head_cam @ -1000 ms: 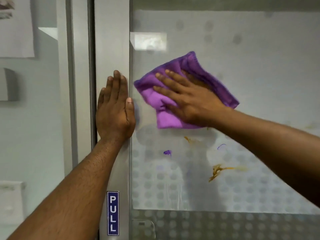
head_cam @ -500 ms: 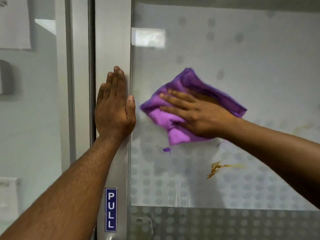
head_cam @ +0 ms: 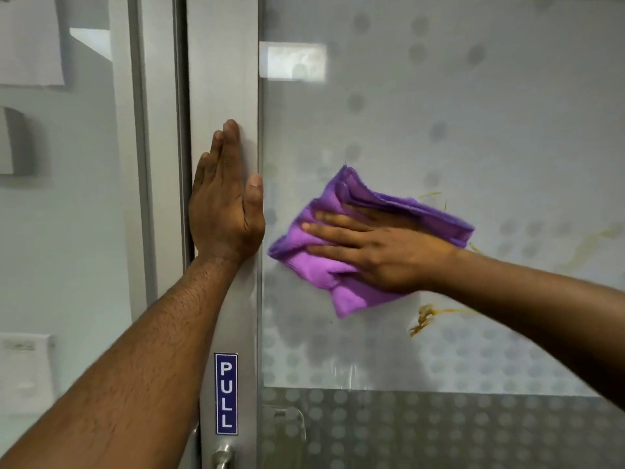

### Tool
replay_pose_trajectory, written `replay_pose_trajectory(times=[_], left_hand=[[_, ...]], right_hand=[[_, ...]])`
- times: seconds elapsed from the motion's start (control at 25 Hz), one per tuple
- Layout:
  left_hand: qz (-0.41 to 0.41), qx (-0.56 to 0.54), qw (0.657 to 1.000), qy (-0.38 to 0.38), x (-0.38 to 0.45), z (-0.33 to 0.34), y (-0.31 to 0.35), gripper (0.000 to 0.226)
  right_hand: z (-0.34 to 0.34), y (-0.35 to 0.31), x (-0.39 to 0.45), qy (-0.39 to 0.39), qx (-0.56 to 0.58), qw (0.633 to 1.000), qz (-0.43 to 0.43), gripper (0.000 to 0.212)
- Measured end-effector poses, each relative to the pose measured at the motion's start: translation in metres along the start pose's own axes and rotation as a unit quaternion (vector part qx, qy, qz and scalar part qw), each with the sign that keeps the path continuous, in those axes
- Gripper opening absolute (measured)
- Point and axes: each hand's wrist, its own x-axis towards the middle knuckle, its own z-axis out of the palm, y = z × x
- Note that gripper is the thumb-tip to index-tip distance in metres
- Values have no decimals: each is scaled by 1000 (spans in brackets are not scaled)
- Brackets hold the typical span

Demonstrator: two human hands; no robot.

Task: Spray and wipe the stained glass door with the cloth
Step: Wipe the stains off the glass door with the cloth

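Note:
A frosted, dotted glass door pane (head_cam: 439, 113) fills the right of the view. My right hand (head_cam: 378, 252) lies flat on a folded purple cloth (head_cam: 341, 275) and presses it against the glass. A yellow-brown stain (head_cam: 422, 318) sits just below and right of the cloth, with fainter yellow streaks (head_cam: 588, 242) further right. My left hand (head_cam: 225, 204) rests flat, fingers together and pointing up, on the grey metal door frame (head_cam: 221, 79). No spray bottle is in view.
A blue PULL sticker (head_cam: 226, 394) is on the frame below my left arm, with a metal handle (head_cam: 221, 458) under it. A darker dotted band (head_cam: 439, 431) crosses the glass low down. Papers (head_cam: 30, 38) hang on the wall at left.
My right hand has slid the purple cloth down the glass and a little to the right, over the small purple mark. My left hand has stayed on the frame.

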Motion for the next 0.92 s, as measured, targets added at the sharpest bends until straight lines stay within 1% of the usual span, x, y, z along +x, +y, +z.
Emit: replay_pose_trajectory(times=[0.04,0.08,0.12,0.16,0.2,0.24,0.28,0.36,0.44,0.48,0.56,0.6,0.64,0.68,0.72,0.76,0.8,0.84,0.92], left_hand=[[1,-2,1000,-1,-1,0,0,69],[2,-4,1000,1,-1,-1,1,69],[3,-7,1000,5,-1,-1,1,69],[4,-10,1000,9,1,0,0,69],[5,-12,1000,13,2,0,0,69],[8,-12,1000,16,2,0,-1,68],[13,-10,1000,20,2,1,-2,68],[19,-6,1000,22,0,2,-2,66],[25,0,999,25,0,2,-2,65],[27,3,999,27,0,2,-3,64],[36,11,999,20,-1,0,-4,64],[41,17,999,13,-4,0,-6,64],[47,24,999,8,-6,-1,-8,65],[52,29,998,7,-7,0,-10,66],[56,32,998,10,-7,1,-12,66],[60,35,998,15,-7,2,-13,65],[63,38,997,19,-7,3,-13,64],[65,40,997,25,-7,4,-13,63],[67,47,996,35,-8,5,-13,61]], right_hand=[[-3,14,-9,8,-18,1000,-8,49],[-8,31,-14,30,-40,998,27,49],[-13,47,-12,70,-55,992,95,49],[-18,55,-5,112,-66,977,170,49],[-18,53,9,142,-65,961,227,50],[-14,41,25,158,-51,953,254,50],[-7,24,37,166,-31,954,248,51],[9,-19,41,135,11,974,183,53],[21,-52,24,76,31,991,102,53],[23,-62,12,34,37,997,56,53],[21,-57,-12,-33,23,998,-57,52],[18,-40,-22,-30,-10,996,-84,51],[13,-17,-24,-12,-47,997,-64,50],[8,6,-23,35,-64,997,-2,47],[2,21,-17,86,-61,991,83,46],[-2,25,-7,118,-48,978,164,46],[-3,16,8,135,-28,965,223,47],[2,0,20,144,-7,958,247,48],[16,-42,34,126,37,966,223,49]])
